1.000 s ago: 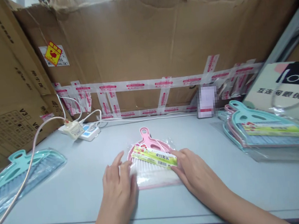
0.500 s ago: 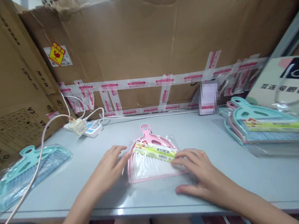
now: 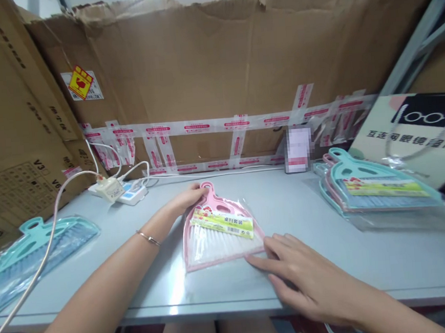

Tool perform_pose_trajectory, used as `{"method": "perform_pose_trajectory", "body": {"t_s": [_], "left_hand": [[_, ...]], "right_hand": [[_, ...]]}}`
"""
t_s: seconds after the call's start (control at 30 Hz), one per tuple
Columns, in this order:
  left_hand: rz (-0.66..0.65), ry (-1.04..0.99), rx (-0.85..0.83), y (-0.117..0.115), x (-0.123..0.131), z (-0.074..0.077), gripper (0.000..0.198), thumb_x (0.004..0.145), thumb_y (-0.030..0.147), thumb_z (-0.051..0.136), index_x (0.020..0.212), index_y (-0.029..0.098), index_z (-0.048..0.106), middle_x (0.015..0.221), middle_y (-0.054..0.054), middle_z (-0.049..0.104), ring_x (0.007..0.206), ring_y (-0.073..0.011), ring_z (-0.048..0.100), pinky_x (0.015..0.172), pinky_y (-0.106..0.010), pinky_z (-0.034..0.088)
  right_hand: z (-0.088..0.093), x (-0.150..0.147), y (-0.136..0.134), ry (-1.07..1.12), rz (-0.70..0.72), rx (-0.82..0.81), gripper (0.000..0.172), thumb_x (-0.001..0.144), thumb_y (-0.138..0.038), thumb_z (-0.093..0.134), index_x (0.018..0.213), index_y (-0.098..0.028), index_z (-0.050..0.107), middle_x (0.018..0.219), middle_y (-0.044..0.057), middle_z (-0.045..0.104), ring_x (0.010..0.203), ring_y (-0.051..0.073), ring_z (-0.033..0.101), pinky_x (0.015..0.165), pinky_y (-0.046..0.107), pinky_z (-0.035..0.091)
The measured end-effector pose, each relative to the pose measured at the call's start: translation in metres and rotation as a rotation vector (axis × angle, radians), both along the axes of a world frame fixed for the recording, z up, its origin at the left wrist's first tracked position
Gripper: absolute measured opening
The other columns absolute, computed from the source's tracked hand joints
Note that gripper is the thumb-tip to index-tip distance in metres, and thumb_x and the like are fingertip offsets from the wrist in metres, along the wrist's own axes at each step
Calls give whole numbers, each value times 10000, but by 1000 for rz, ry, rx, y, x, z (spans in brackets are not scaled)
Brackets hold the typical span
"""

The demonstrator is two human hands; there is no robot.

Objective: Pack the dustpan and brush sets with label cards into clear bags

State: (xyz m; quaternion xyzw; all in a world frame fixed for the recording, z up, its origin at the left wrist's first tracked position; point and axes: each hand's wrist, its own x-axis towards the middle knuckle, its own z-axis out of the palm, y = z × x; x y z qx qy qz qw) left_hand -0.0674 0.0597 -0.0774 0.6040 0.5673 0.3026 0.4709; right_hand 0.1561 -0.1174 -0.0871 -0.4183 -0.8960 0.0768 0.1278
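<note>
A pink mini dustpan and brush set (image 3: 219,232) in a clear plastic bag lies flat in the middle of the grey table (image 3: 110,257). It carries a yellow-green label. My left hand (image 3: 188,198) reaches forward and its fingers close on the pink handle end of the set. My right hand (image 3: 292,269) rests flat with fingers spread on the bag's loose open end at the set's near right corner.
A teal dustpan set (image 3: 36,250) lies at the left edge under a white cable (image 3: 47,242). A power strip (image 3: 126,193) sits at the back left. A stack of bagged dustpan sets (image 3: 378,192) stands at the right. Taped cardboard walls (image 3: 207,70) surround the table.
My left hand has moved from the set's left side up to its handle end. My right hand has slid back toward me, off the label and onto the bag's near edge.
</note>
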Motion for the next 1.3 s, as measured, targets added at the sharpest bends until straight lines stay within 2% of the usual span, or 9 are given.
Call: {"method": "perform_pose_trajectory", "body": {"t_s": [0.2,0.3,0.4,0.53,0.67,0.97,1.1,1.2,1.3], "left_hand": [[237,-274,217,-9,-21,34,185,751,344,553,739,172,484,667,16,532,504,-67,496,464,-170,351],[306,-405,504,-22,-22,51,180,762,351,558,763,195,468,642,35,527,511,-76,510,488,-174,391],[266,-431,814,-33,-18,66,167,793,355,558,795,199,498,599,31,537,492,-92,512,481,-185,398],[312,-447,955,-28,-19,87,163,818,348,542,800,190,510,654,6,590,486,-89,507,462,-181,374],[340,-517,852,-7,-27,94,125,813,303,534,793,183,508,648,11,595,460,-87,491,450,-184,366],[456,-678,420,2,-26,69,194,743,285,614,716,171,459,523,69,502,392,-50,420,434,-159,352],[473,-669,355,-1,-27,58,325,622,384,721,741,158,521,601,47,530,496,-67,495,449,-160,383],[446,-678,336,-4,-29,49,381,587,443,731,768,156,558,673,28,546,570,-74,513,474,-164,402],[289,-568,270,-14,-36,44,382,633,420,709,890,169,578,819,-15,599,693,-93,560,566,-183,444]], "right_hand": [[-9,-7,36,273,-186,-249,380,873,-278,350,1107,-180,633,875,99,573,862,230,540,788,421,432],[-9,-23,68,671,-261,-540,357,836,-367,464,1108,-200,624,859,61,605,785,183,567,733,348,450],[-9,-45,96,1165,-341,-826,309,736,-368,625,978,-176,642,861,39,634,709,128,583,674,270,451],[-12,-69,118,1542,-302,-993,322,621,-290,750,899,-193,619,915,31,671,814,127,630,756,248,456],[-13,-77,126,1718,-269,-1016,408,550,-243,799,888,-213,573,852,-12,678,869,158,646,842,316,467],[-22,-76,128,1696,-271,-835,400,558,-311,802,880,-187,599,891,8,685,810,148,627,731,275,485],[-18,-72,120,1708,-194,-956,356,624,-333,743,907,-205,571,880,19,702,776,165,647,735,300,492],[-15,-71,114,1703,-170,-1014,360,658,-335,718,951,-221,542,945,25,698,808,181,659,737,325,508],[-16,-70,114,1708,-235,-972,473,621,-297,761,1020,-233,515,928,13,699,772,173,665,700,308,523]]}}
